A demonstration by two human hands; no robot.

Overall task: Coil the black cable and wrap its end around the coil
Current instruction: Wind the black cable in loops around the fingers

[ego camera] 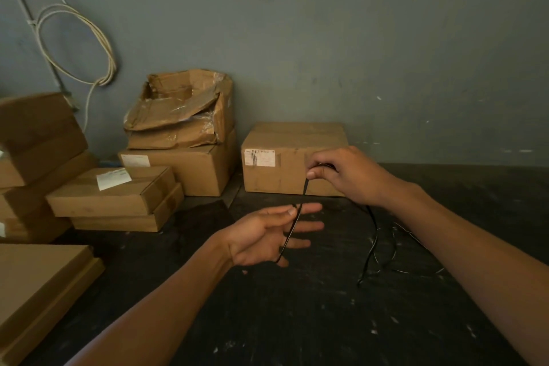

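Your right hand [341, 172] hides part of the black cable [292, 226]: the strand goes in under your curled fingers and you cannot see how much is bunched inside. Below that wrist the cable reappears as thin, blurred loops trailing down to the dark floor [297, 321], where its line is hard to separate from pale scratches. Whether any full turn already sits around your left hand [261, 235] cannot be told.

Your left hand is palm up with fingers spread, its thumb pressing the cable against the forefinger; the strand runs straight across the palm and fingers. Your right hand, above and just beyond it, pinches the same strand taut between thumb and fingertips.

The floor under both hands is matte black, scuffed and flecked with white. Behind your right hand a sealed cardboard box [276, 169] with a white label stands against a dull grey-green wall [326, 38]. Beyond and left of your left hand lie stacked flat cartons [113, 196] and a crushed, torn box [181, 110]. A pale cord [89, 38] hangs looped on the wall.
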